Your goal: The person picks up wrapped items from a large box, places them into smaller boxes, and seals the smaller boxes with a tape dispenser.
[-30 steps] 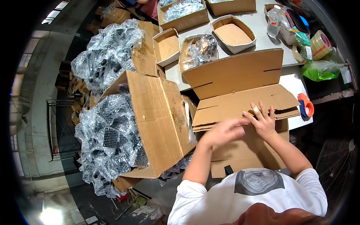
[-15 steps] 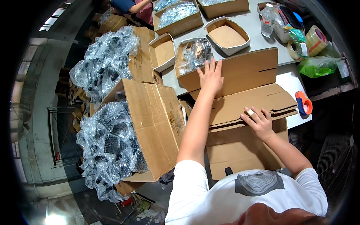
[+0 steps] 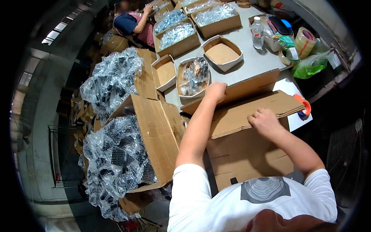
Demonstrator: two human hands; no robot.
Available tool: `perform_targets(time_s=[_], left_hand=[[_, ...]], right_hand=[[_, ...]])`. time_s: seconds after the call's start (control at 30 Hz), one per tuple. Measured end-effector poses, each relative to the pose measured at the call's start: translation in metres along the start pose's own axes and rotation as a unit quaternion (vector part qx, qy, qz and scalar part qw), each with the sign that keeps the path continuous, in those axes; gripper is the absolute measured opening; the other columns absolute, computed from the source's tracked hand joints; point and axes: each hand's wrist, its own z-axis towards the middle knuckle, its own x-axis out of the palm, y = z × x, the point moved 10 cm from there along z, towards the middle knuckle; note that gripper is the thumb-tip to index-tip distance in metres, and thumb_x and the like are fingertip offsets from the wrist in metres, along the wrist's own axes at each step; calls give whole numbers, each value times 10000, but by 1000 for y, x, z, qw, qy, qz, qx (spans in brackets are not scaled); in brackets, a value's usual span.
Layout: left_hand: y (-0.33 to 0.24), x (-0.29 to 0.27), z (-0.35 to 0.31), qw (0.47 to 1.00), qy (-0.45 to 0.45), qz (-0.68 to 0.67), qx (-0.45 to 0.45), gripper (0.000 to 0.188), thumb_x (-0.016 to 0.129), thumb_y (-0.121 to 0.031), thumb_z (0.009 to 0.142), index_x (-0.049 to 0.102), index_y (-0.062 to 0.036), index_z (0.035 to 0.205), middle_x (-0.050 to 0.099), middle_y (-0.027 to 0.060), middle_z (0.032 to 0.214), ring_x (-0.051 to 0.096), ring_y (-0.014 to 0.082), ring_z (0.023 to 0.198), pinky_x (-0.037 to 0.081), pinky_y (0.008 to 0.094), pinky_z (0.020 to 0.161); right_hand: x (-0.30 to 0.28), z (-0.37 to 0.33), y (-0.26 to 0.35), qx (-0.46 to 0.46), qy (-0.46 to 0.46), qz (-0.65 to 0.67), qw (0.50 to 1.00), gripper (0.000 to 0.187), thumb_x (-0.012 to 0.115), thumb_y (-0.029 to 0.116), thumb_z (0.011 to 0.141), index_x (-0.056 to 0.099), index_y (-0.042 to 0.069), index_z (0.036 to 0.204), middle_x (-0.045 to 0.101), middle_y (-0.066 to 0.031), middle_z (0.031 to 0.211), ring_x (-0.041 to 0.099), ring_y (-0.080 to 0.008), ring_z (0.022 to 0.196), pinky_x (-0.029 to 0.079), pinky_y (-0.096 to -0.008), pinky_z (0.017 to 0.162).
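Observation:
In front of me is a brown cardboard box, partly unfolded, its near panel slanting down toward my shirt. My left hand is closed over the top edge of the far upright flap. Folded layers of cardboard lie across the middle of the box. My right hand has its fingers curled over the near edge of these layers; the fingertips are partly hidden. Just past my left hand is a small white-sided tray with plastic-bagged parts in it.
To the left, two large cartons overflow with bubble-wrapped dark items. On the table are shallow trays, boxes of clear bags, a water bottle, tape rolls and an orange tape dispenser. A co-worker is at the far left.
My left hand has gone from lying spread on the far flap to gripping its edge, and the flap leans differently. My right hand's fingers have curled over the folded edge.

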Motion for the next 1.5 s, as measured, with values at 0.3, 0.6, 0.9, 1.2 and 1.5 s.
perform_targets(time_s=[0.3,0.6,0.9,1.2,1.5], left_hand=[[-53,-199,-130,989,-143,-9,42,277,741,-265,708,661,-106,920,667,145,861,630,338,847,501,427,749],[-127,-382,-366,921,-373,-9,115,215,698,-77,746,660,-29,952,679,80,824,615,140,719,487,296,679],[-270,-371,-562,761,-607,214,82,144,685,-160,783,603,-65,852,623,68,688,589,202,518,466,304,505],[-324,-189,-535,857,-483,169,70,75,573,-83,742,499,-95,750,550,79,728,552,205,541,438,331,447],[-370,42,-523,949,-261,104,146,72,561,-120,733,496,-89,738,523,68,686,587,203,592,468,305,457]], right_hand=[[-184,-79,54,51,10,-28,998,158,563,127,717,605,82,862,582,-52,723,605,-242,677,463,-356,567],[-264,-158,169,-120,9,4,993,135,589,143,686,620,113,814,607,-30,705,630,-188,678,479,-289,569],[-264,-261,212,-166,-7,41,985,110,611,150,666,632,131,772,644,-14,769,636,-194,777,490,-308,710],[-278,-363,248,-192,-4,55,980,59,597,129,685,588,113,741,609,-27,651,635,-183,645,495,-297,550],[-324,-393,243,-174,32,92,980,174,687,204,579,561,130,674,559,-12,567,599,-201,562,424,-321,460]])
